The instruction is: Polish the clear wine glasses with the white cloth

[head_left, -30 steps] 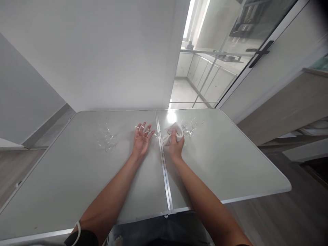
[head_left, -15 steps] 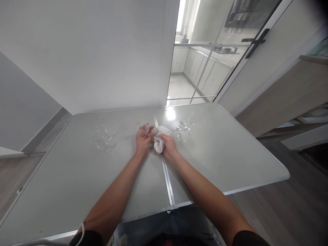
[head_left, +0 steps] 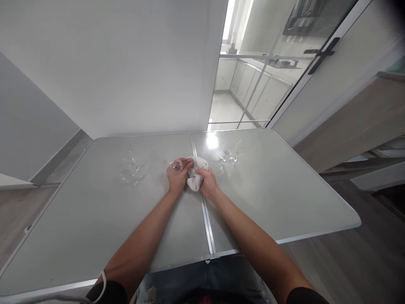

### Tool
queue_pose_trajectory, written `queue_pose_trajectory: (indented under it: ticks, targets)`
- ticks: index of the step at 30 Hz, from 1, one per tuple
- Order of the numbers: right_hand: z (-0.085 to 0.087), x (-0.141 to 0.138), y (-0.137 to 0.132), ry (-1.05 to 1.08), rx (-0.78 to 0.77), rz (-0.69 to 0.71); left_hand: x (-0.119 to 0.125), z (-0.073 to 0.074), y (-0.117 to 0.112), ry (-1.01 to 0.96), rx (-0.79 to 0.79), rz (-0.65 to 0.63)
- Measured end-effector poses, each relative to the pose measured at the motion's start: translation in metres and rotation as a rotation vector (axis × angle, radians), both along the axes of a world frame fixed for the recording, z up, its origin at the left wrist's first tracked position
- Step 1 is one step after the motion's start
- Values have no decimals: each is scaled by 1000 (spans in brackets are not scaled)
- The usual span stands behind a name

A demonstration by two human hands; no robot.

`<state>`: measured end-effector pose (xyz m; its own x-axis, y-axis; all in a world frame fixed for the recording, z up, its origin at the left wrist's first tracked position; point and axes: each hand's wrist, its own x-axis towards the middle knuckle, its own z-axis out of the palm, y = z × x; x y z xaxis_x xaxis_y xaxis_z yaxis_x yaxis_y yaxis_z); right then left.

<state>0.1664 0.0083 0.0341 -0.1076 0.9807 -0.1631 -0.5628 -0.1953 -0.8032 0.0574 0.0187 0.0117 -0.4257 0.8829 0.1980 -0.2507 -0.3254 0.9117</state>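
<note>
Near the table's middle seam, my left hand point(head_left: 177, 177) is closed around a clear stemmed glass point(head_left: 176, 166), its bowl pointing left. A white cloth point(head_left: 195, 179) is bunched in my right hand point(head_left: 209, 181), thumb on top, and wraps the stem or foot end of the glass, which it hides. Both hands are just above the table and close together. To the right and beyond them, two clear stemmed glasses point(head_left: 225, 159) stand upright. On the left side are several more clear glasses point(head_left: 136, 169), whose outlines are faint against the surface.
The pale grey table point(head_left: 265, 202) has a metal seam point(head_left: 207, 223) down its middle and a metal edge. A white wall point(head_left: 142, 76) rises behind it. Right of the wall is a glazed door point(head_left: 253, 84) with a black handle point(head_left: 322, 55).
The glass in my left hand has turned, with its bowl now lower and further left. The cloth has shifted and covers more of its other end. My view has moved slightly.
</note>
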Motion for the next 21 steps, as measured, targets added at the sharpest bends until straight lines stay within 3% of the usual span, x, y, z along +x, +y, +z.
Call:
queue_pose_trajectory:
  ticks: [4,6,10,14,16,19,21]
  targets:
    - [0,1,-2,-44,-47,-93,0,-2,1,-6,2,-46]
    - [2,5,-1,-48,-55,-22,-1,-3,2,-15,-1,-56]
    - [4,10,-1,-122,-55,140,-3,-3,2,-31,-24,58]
    - [3,9,-2,-107,27,28,-3,-1,-1,-40,-22,-101]
    - [3,8,-3,-89,8,76,-3,-1,-2,-51,-28,-137]
    - [4,7,-5,-116,-33,177,-3,-1,0,-73,-35,-14]
    - [5,7,-6,-132,-13,151,-3,-1,1,-70,-36,9]
